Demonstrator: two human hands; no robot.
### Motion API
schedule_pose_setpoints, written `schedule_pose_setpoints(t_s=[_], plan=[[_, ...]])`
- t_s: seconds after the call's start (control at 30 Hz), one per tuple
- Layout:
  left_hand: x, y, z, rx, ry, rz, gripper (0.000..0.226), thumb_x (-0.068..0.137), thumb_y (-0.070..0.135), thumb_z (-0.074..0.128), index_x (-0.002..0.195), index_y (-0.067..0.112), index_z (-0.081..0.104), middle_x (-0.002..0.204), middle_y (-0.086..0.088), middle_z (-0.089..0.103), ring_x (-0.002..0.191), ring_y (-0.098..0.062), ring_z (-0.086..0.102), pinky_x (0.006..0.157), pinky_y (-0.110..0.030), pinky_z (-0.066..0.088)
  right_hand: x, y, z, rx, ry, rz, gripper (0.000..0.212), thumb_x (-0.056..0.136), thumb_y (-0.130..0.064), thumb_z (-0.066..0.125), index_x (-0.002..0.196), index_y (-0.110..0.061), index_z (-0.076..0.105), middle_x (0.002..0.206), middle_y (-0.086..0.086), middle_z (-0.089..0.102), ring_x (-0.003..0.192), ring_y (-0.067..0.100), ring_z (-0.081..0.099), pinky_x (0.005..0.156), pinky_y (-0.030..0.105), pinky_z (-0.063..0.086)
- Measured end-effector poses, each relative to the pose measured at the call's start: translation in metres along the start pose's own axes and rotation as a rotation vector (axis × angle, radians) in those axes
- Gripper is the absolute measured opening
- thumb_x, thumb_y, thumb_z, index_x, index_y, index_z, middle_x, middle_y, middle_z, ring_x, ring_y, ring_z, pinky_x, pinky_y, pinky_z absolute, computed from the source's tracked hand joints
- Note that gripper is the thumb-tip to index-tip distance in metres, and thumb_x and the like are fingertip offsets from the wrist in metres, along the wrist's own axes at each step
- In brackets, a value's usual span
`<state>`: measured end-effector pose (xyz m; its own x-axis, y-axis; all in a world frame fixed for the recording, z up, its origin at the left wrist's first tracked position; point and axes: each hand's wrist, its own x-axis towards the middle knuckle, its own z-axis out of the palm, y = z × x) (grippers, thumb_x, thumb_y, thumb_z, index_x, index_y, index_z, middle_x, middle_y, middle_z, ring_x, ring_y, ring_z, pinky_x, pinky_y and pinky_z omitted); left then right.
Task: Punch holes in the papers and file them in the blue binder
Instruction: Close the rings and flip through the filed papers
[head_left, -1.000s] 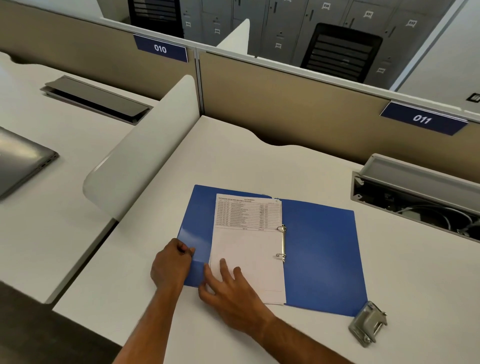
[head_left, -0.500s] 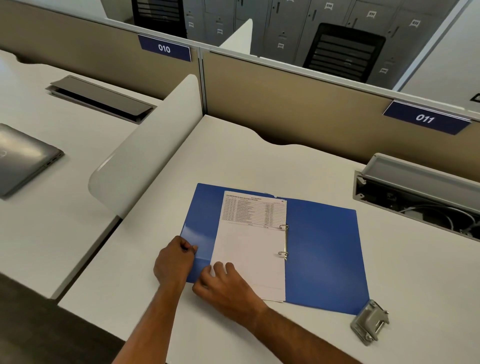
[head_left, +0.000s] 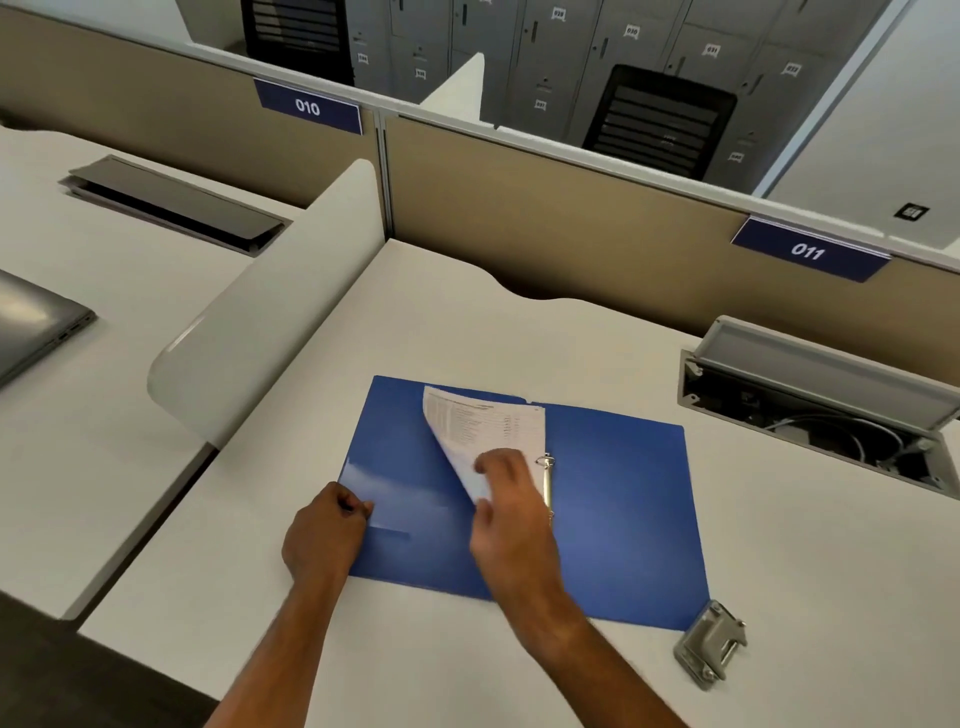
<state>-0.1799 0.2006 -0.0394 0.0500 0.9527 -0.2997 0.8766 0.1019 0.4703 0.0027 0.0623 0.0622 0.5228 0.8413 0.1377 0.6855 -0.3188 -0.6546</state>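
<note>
Right hand (head_left: 511, 512) pinches a curled printed white sheet (head_left: 483, 431), left hand (head_left: 324, 535) grips the open blue plastic binder (head_left: 623, 493) mid-frame on a white partitioned office desk (head_left: 467, 322), grey lockers (head_left: 571, 57) above

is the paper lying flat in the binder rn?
No, the right hand is lifting the paper toward the rings, baring the blue binder cover.

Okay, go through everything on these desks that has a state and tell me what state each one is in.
blue binder: open flat
binder rings: closed, paper threaded
paper: lower corner lifted by right hand
left hand: pinching binder's left edge
hole punch: untouched
cable box: lid open
laptop: closed
</note>
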Motion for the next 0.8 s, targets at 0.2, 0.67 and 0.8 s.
schedule_pose_setpoints(t_s=[0.2,0.67,0.8], plan=[[0.004,-0.005,0.003,0.001,-0.002,0.006,0.019,0.099,0.042,0.064,0.097,0.023,0.066,0.092,-0.006,0.076,0.081,-0.032,0.066,0.073,-0.039,0.053,-0.014,0.055,-0.103,0.164,0.208,0.312,0.045,0.091,-0.009,0.085,0.114,-0.034,0.057,0.110,-0.014,0.066,0.097,0.008,0.068,0.069,0.010,0.052],[0.006,-0.004,0.005,0.051,-0.043,-0.006,0.027,0.100,0.049,0.060,0.102,0.022,0.064,0.090,-0.009,0.077,0.081,-0.036,0.073,0.079,-0.045,0.061,-0.071,0.177,-0.112,0.322,0.339,0.917,0.047,0.082,0.007,0.085,0.111,-0.011,0.052,0.107,0.020,0.071,0.089,0.042,0.072,0.064,0.031,0.054],[0.002,-0.001,0.003,0.034,-0.049,-0.011,0.028,0.101,0.047,0.062,0.103,0.020,0.066,0.088,-0.008,0.076,0.078,-0.034,0.072,0.077,-0.045,0.062,-0.069,0.185,-0.109,0.178,0.260,0.917,0.033,0.083,0.008,0.078,0.096,-0.009,0.052,0.098,0.019,0.072,0.084,0.040,0.070,0.057,0.030,0.048]])
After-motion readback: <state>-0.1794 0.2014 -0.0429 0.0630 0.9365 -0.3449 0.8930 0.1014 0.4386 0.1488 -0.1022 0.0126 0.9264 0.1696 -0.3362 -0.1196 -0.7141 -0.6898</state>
